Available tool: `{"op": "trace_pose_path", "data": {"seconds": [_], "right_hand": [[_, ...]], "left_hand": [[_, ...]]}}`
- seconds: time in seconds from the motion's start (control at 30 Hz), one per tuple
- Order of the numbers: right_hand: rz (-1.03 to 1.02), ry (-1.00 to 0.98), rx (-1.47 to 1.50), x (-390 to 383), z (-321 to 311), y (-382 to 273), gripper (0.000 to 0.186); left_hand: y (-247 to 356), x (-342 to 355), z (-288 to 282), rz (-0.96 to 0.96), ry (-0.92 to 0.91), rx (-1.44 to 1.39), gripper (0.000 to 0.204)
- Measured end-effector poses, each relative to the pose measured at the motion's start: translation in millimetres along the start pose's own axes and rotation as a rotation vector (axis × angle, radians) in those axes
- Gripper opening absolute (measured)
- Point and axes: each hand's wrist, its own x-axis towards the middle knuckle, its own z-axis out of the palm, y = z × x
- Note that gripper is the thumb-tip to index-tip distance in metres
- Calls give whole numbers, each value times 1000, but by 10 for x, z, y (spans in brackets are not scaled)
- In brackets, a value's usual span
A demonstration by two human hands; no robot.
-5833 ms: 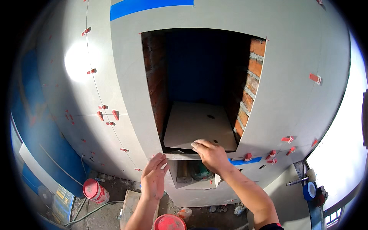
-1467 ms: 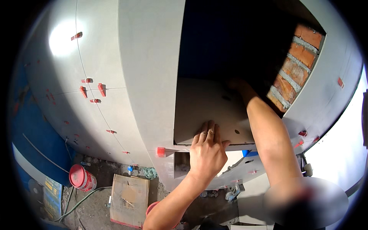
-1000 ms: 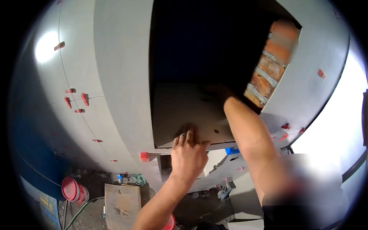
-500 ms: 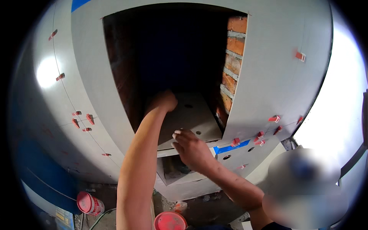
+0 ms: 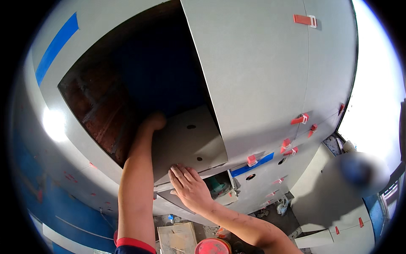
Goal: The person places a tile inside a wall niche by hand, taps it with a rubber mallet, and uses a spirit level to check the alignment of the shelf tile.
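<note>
A grey tile [image 5: 186, 142] with round holes lies as the floor of a dark recess in the wall. My left arm reaches inside, and my left hand [image 5: 156, 122] is balled into a fist at the tile's left rear part. Shade hides its fingertips; I see nothing held. My right hand [image 5: 190, 188] lies open, its fingers stretched flat against the tile's front edge. Below that edge, a smaller opening [image 5: 220, 184] shows a greenish thing inside.
Brick [image 5: 99, 106] lines the recess's left side. Red wedges with white clips [image 5: 305, 20] sit along the wall tile joints. Blue tape [image 5: 252, 165] crosses a seam. A red-lidded bucket [image 5: 212, 246] and a board [image 5: 177, 238] are below. Another person's blurred head [image 5: 359, 171] is at right.
The view has swung, bringing the recess leftward and tilting it. My right hand has turned from half-curled to flat at the tile's front edge. My left fist stays inside the recess.
</note>
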Motion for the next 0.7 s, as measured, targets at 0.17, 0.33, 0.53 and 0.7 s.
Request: {"op": "trace_pose_path", "data": {"seconds": [0.17,0.33,0.53,0.7], "right_hand": [[-45,37,-48,-4,21,64,52],[-95,119,-163,-38,175,130,46],[-136,149,-165,-44,221,184,44],[-134,166,-175,-58,253,218,44]], "left_hand": [[3,37,21,14,-26,27,40],[41,124,45,37,-61,49,41],[31,170,27,29,-94,79,42],[62,206,36,32,-122,97,42]]}}
